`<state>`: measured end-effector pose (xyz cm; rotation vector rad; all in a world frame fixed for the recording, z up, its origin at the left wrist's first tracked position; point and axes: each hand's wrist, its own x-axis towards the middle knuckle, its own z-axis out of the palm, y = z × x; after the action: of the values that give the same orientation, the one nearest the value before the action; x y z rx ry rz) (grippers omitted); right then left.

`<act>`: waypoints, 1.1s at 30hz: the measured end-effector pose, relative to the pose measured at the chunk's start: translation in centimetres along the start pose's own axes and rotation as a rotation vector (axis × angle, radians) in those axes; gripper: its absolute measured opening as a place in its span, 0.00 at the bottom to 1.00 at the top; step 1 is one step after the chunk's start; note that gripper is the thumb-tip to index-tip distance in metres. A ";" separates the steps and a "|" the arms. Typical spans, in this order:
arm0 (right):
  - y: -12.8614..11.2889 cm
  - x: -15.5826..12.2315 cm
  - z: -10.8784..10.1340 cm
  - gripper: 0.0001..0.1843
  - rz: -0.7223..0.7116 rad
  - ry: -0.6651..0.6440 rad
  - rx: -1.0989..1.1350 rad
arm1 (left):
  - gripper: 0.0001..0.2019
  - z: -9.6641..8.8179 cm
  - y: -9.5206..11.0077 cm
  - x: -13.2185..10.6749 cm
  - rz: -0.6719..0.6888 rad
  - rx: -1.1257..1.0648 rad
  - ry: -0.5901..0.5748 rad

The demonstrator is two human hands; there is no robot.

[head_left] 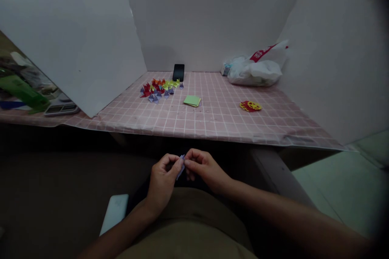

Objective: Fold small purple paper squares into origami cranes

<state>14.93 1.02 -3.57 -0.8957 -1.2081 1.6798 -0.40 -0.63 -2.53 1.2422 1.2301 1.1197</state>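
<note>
Low over my lap, below the table's front edge, my left hand (163, 180) and my right hand (202, 168) meet. Both pinch a small folded piece of purple paper (181, 166) between fingertips and thumbs. Further off on the pink checked tablecloth (212, 123) lies a heap of small folded paper figures (158, 88) in red, orange, yellow and purple. A stack of green paper squares (192, 100) rests to the right of that heap.
A black phone (178, 72) leans on the back wall. A white plastic bag (257, 68) sits at the back right, red and yellow paper pieces (250, 106) in front of it. White boards wall in the table. A white device (114, 212) lies by my left thigh.
</note>
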 end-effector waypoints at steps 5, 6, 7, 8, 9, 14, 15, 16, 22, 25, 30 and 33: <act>-0.5 0.0 -0.1 0.12 -0.033 0.011 -0.044 | 0.11 0.0 -0.2 0.0 0.010 0.035 -0.012; -0.5 0.0 -0.2 0.12 -0.034 0.013 -0.052 | 0.11 0.0 -0.3 0.0 0.008 0.045 -0.018; -0.6 0.0 -0.2 0.11 -0.033 0.016 -0.058 | 0.11 0.0 -0.3 0.0 0.005 0.053 -0.025; -0.6 0.0 -0.2 0.11 -0.030 0.021 -0.064 | 0.11 0.0 -0.4 0.0 0.003 0.055 -0.031; -0.6 0.0 -0.2 0.11 -0.027 0.027 -0.067 | 0.11 0.1 -0.4 0.0 0.002 0.056 -0.036; -0.5 0.0 0.0 0.10 -0.037 0.050 -0.078 | 0.10 0.1 -0.1 0.0 0.016 0.048 -0.048; -0.5 -0.1 0.0 0.11 -0.046 0.052 -0.082 | 0.10 0.1 -0.1 0.0 0.020 0.048 -0.051; -0.5 -0.1 0.0 0.11 -0.055 0.055 -0.084 | 0.10 0.1 0.0 0.0 0.024 0.048 -0.051; -0.7 0.0 -0.2 0.12 -0.077 0.044 -0.079 | 0.11 0.1 -0.1 0.1 0.027 0.088 -0.031; -0.7 0.1 -0.2 0.12 -0.062 0.032 -0.091 | 0.10 0.0 -0.2 0.2 0.015 0.082 -0.042; -0.9 0.0 -0.2 0.11 -0.071 0.091 -0.184 | 0.10 0.0 -0.1 0.2 0.008 0.100 -0.070; -1.1 -0.1 -0.1 0.11 -0.079 0.115 -0.222 | 0.10 0.1 -0.1 0.2 -0.024 0.079 -0.086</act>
<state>15.29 1.14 -2.51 -1.0501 -1.3507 1.4313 -0.29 -0.45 -2.62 1.3178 1.2307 0.9978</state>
